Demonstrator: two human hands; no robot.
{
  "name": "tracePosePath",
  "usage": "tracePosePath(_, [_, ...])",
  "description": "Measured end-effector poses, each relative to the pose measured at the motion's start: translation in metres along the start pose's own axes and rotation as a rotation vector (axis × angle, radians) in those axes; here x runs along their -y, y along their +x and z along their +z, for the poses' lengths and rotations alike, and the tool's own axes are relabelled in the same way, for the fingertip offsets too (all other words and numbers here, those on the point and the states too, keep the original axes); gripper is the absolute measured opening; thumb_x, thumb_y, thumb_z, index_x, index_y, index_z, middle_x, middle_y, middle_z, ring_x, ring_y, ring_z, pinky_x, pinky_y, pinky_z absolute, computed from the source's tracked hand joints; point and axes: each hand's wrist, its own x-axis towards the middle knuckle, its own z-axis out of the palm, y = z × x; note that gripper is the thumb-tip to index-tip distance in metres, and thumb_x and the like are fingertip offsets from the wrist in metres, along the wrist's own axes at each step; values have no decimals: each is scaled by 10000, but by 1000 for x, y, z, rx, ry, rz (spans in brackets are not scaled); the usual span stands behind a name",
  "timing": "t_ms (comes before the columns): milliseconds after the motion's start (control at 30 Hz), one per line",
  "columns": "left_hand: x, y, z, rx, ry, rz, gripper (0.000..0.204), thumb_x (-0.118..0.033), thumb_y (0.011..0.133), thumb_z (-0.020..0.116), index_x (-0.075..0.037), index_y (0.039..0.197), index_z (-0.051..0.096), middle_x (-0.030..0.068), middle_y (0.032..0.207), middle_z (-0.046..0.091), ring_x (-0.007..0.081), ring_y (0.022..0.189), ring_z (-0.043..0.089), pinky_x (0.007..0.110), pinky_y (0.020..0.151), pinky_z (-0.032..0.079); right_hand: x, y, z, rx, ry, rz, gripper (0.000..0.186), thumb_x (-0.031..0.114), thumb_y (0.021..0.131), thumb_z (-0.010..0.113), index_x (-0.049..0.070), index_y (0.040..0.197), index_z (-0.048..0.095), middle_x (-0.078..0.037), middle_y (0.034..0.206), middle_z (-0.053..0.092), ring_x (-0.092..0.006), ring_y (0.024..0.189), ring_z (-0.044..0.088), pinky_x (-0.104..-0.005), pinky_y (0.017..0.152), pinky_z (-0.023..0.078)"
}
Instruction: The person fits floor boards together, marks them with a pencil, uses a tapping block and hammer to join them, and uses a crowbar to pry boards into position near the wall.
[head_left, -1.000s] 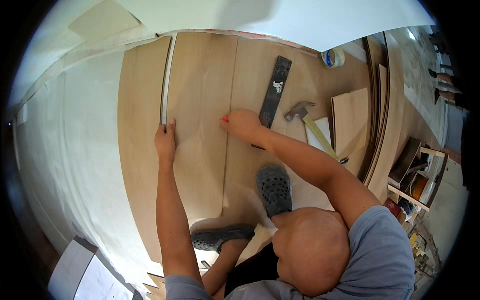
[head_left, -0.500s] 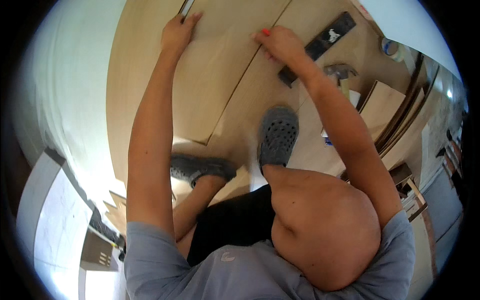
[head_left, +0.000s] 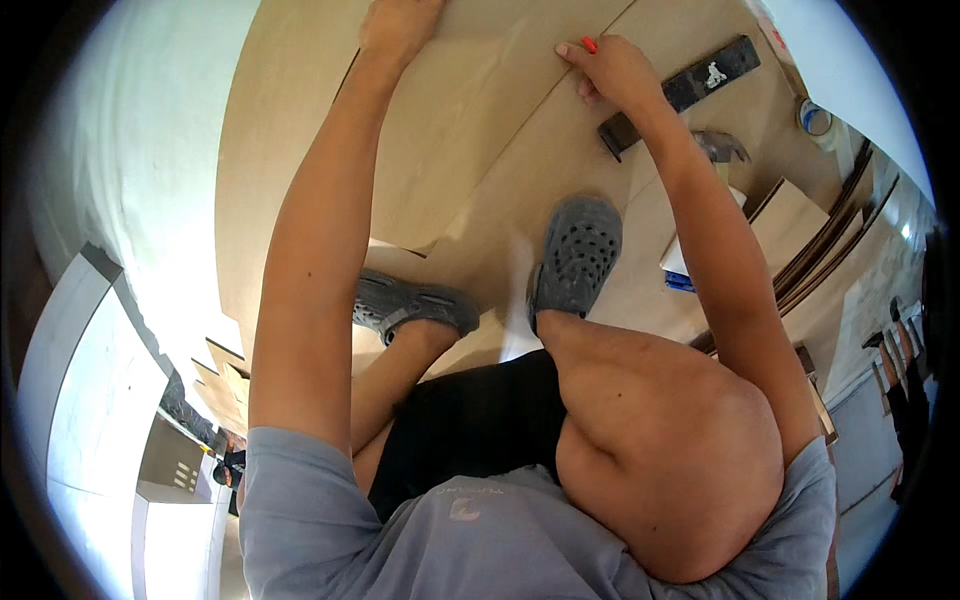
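Observation:
At the top edge of the view my left hand (head_left: 398, 28) rests on a pale wood plank (head_left: 455, 120), its fingertips partly out of frame. My right hand (head_left: 615, 70) is closed on a small red object (head_left: 589, 46), its fingers over the plank near a seam. A dark, scuffed flat bar (head_left: 705, 85) lies to the right of that hand, and a hammer (head_left: 735, 148) shows partly behind my right forearm.
My grey clogs (head_left: 578, 250) rest on the boards. At right lie a tape roll (head_left: 813, 125), stacked planks (head_left: 820, 240) and a blue item (head_left: 680, 282). Another person's legs (head_left: 905, 360) show at far right; white panels (head_left: 85, 370) stand at left.
The view has tilted down toward my legs and body, so both hands sit higher in the picture. The white strip between planks at my left hand is out of sight now.

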Motion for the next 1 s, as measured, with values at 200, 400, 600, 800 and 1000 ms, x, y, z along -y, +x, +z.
tracePosePath(200, [1,-6,-3,66,-8,-11,630,-633,915,623,-6,972,652,91,715,631,236,660,589,405,668,481,-8,2,-1,29,-7,3,543,503,938,656,11,710,688,-78,591,673,-197,528,677,-350,590,544])
tracePosePath(400, [5,-15,-6,126,-10,-96,623,-636,932,603,-15,972,624,125,755,634,267,696,605,408,675,484,-17,6,19,-81,-47,-149,467,461,935,655,25,769,684,-66,634,687,-231,613,697,-397,646,540])
tracePosePath(600, [-13,-17,-14,219,-53,-232,640,-650,932,598,-14,997,605,153,781,648,269,714,616,423,696,478,0,-3,0,27,-41,9,478,483,898,701,11,824,724,-211,839,711,-397,821,700,-488,724,545])
tracePosePath(800, [-18,-22,-13,94,18,-157,648,-653,937,588,-13,1030,619,158,775,650,288,696,617,441,692,481,-7,1,14,-79,-92,-60,524,524,913,671,14,807,726,-211,828,711,-408,814,695,-493,724,542])
tracePosePath(1000, [-4,-14,2,148,-14,-152,695,-674,940,568,-2,1107,630,177,834,689,325,778,682,446,722,510,-9,4,12,-36,-92,-66,558,535,926,652,19,724,713,-177,735,705,-365,757,704,-473,703,540])
